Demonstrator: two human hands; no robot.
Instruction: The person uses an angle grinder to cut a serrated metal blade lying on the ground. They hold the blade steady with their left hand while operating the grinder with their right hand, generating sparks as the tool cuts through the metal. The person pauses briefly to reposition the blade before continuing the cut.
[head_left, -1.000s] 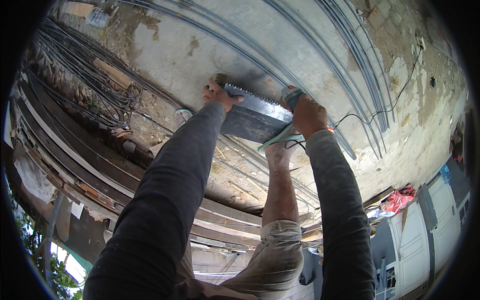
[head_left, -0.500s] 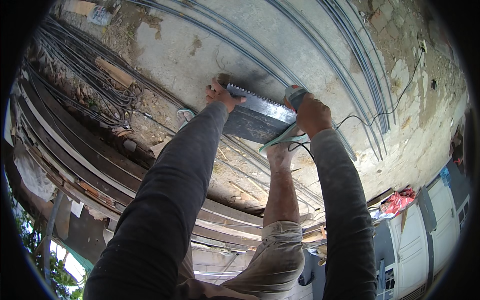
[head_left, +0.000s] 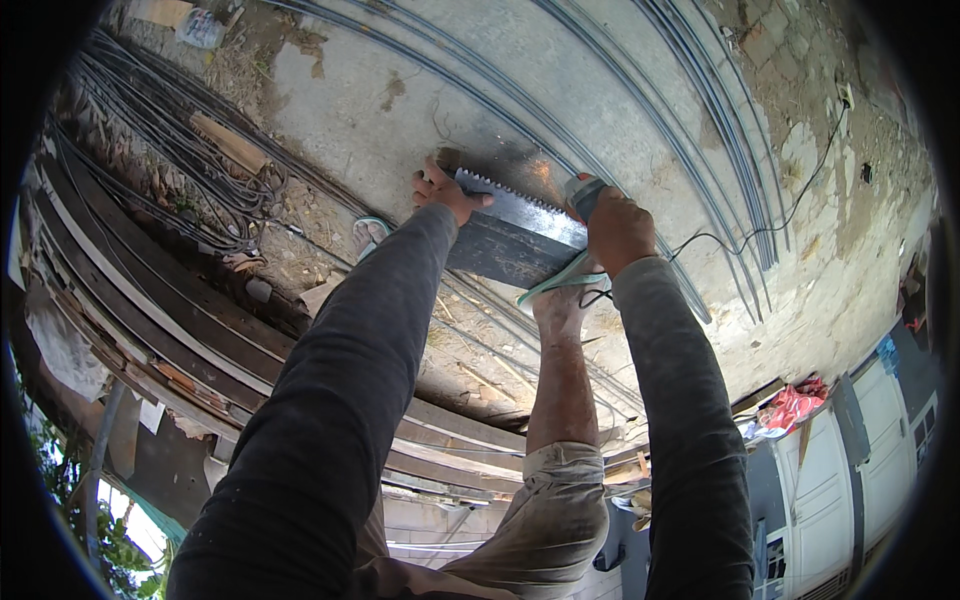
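Note:
A wide, shiny saw blade (head_left: 520, 206) lies along a dark board (head_left: 510, 250), its teeth facing away from me. Around the left end of the blade my left hand (head_left: 452, 194) is closed, thumb on the near side and fingers over the far side. My right hand (head_left: 620, 230) grips a small corded grinder (head_left: 588, 192), grey-bodied, at the blade's right end. Orange sparks (head_left: 543, 172) fly from beside the toothed edge. The grinder's disc and its exact contact point are hidden.
My sandalled foot (head_left: 560, 278) is against the board's right end. Long steel bars (head_left: 690, 110) run across the concrete floor (head_left: 350, 100). A thin black cord (head_left: 790, 215) trails right to a socket. Bundled rods (head_left: 170, 130) and stacked planks (head_left: 160, 290) are at the left.
My right hand and the grinder have shifted slightly left along the toothed edge, and sparks have appeared. The left hand holds its place on the blade.

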